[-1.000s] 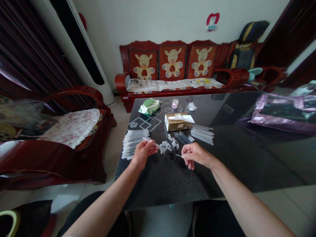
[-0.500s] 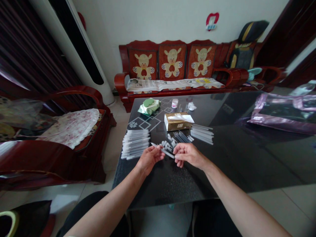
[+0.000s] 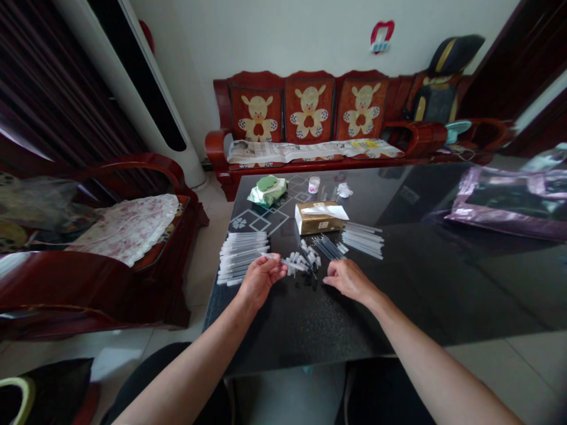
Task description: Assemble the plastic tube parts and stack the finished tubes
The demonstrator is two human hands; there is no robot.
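Observation:
My left hand (image 3: 264,275) is closed, pinching a whitish translucent pen (image 3: 294,265) that points right over the table. My right hand (image 3: 349,278) is low over the tabletop with its fingers curled together; whether anything is in them is hidden. Between the hands lie pale pen caps (image 3: 312,254) and small black pieces (image 3: 305,282). Thin pen refills (image 3: 328,247) lie just beyond my right hand. To the left, a stack of pens (image 3: 243,255) lies side by side. Clear empty-looking pen barrels (image 3: 363,241) are spread further right.
Behind the pen parts stands a gold tissue box (image 3: 319,224). A green wipes pack (image 3: 267,192), a small white tub (image 3: 314,185) and crumpled tissue (image 3: 344,190) are farther back. A purple-edged plastic bag (image 3: 509,203) lies on the dark table (image 3: 310,348) at right.
My right hand has let go of the pen's near end and moved right, down to the table. My left hand has drawn slightly left with the pen.

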